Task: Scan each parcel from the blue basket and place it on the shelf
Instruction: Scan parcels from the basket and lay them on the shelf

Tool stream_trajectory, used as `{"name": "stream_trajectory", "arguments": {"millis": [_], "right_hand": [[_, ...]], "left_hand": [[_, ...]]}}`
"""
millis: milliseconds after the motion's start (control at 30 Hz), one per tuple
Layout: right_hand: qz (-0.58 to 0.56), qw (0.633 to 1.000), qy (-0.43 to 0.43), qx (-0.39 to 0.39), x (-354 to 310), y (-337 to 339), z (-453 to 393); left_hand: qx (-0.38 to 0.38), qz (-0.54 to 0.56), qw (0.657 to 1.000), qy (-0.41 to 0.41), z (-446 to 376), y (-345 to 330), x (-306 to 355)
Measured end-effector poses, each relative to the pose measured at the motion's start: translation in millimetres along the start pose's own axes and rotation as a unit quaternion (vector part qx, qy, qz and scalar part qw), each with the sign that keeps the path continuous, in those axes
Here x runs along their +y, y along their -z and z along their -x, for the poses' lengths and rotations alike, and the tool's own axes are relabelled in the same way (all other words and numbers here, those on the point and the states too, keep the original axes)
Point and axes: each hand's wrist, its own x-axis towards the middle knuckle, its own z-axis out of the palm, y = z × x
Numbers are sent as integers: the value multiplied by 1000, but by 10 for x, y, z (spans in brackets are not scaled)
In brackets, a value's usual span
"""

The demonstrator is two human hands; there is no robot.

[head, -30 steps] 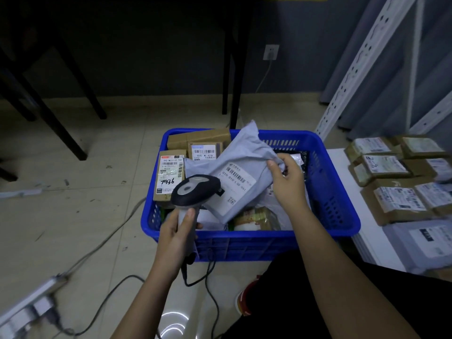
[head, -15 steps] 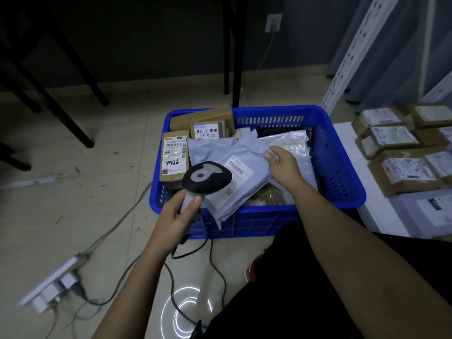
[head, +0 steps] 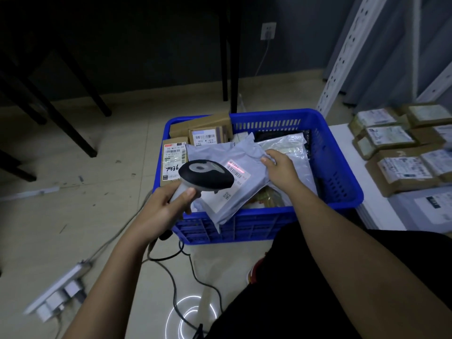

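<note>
In one blue basket (head: pixel 342 167) — one grey mailer (head: pixel 247 155)

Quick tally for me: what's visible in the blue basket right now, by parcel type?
Grey poly mailers: 1, the grey mailer held over the blue basket by the right hand, under the scanner in the left hand
Cardboard boxes: 3
Clear plastic bags: 1
Total visible: 5; others are hidden beneath.

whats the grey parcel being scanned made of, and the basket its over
Grey parcel: seemingly thin plastic film, a soft poly mailer; it creases and sags where the right hand pinches it. Blue basket: looks like rigid moulded plastic, with slotted walls and a slight sheen.
</note>
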Motion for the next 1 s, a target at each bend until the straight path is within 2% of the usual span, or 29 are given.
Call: {"name": "stream_trajectory", "arguments": {"millis": [467,700,800,900,1000], "right_hand": [[-4,1000,-3,-2,8,10,-13],[-12,1000,-9,6,-24,53,16],[-31,999,17,12,-134,110,90],[-41,997,45,38,-254,310,169],[-43,990,69,115,-307,727,270]], "left_hand": [[-24,-20,999,40,-51,-3,-1],[-5,-5,999,38,-46,-80,71],[11,12,999,30,-28,-183,121],[26,27,999,10,-46,-356,206],[26,46,999,-3,-120,-597,370]]}}
